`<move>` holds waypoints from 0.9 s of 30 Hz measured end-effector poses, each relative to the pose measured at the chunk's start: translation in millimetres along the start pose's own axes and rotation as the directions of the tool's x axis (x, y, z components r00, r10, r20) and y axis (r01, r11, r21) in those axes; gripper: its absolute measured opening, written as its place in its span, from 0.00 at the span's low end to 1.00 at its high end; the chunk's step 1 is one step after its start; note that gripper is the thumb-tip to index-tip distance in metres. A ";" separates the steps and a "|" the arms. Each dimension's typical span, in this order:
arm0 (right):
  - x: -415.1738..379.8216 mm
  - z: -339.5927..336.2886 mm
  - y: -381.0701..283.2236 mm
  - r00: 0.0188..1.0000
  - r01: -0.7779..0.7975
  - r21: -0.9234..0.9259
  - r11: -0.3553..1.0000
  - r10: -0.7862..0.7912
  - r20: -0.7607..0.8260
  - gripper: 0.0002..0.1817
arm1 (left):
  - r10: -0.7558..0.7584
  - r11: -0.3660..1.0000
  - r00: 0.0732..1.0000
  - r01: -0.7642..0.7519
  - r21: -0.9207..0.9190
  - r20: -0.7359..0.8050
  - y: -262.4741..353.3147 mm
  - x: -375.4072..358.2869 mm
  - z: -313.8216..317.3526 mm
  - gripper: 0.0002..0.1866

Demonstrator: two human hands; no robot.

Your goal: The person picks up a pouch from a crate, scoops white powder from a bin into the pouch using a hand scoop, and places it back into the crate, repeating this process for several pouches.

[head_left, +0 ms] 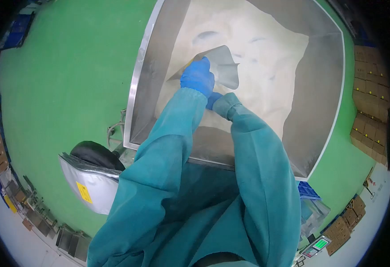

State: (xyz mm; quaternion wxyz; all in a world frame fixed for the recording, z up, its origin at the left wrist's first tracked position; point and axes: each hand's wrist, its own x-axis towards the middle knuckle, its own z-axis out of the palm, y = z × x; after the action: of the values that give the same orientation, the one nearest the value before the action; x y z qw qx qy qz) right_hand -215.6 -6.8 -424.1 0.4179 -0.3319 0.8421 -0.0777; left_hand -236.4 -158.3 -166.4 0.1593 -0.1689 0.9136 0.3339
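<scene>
A large metal bin holds pale powder. Over the powder, a silver-grey foil bag lies tilted, its wide mouth toward the right and a bit of yellow showing at its left side. My left hand, in a blue glove, is closed around this bag. Just below and to the right sits my right hand, also blue-gloved and close to the bag's lower side. Its fingers are hidden, so its grip on anything does not show. Teal sleeves cover both my arms.
A silver bag with a yellow label rests by a black round seat at lower left. Cardboard boxes are stacked at right. A scale display, glowing green, stands at lower right near a blue crate. The floor is green.
</scene>
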 end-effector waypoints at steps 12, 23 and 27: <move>-213.3 -207.3 12.5 0.967 -0.093 -0.126 0.988 0.060 -0.246 0.15 | 0.128 0.991 0.984 -0.131 -0.022 -0.122 -29.0 30.9 9.4 0.26; -230.3 -348.2 -155.0 0.956 -0.065 -0.497 0.865 -0.090 -0.281 0.15 | 0.151 0.988 0.981 -0.145 0.052 -0.126 -27.3 34.1 10.1 0.17; -205.5 -318.4 -157.0 0.842 0.179 -0.454 0.873 -0.375 -0.388 0.16 | 0.159 0.986 0.978 -0.163 -0.021 -0.135 -39.0 44.4 21.7 0.15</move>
State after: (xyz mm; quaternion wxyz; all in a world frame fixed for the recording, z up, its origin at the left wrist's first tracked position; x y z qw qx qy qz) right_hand -290.1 -45.7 -22.6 0.1109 -0.5026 0.8563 -0.0419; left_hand -255.9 -180.9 -221.9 0.0679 -0.1185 0.9275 0.3481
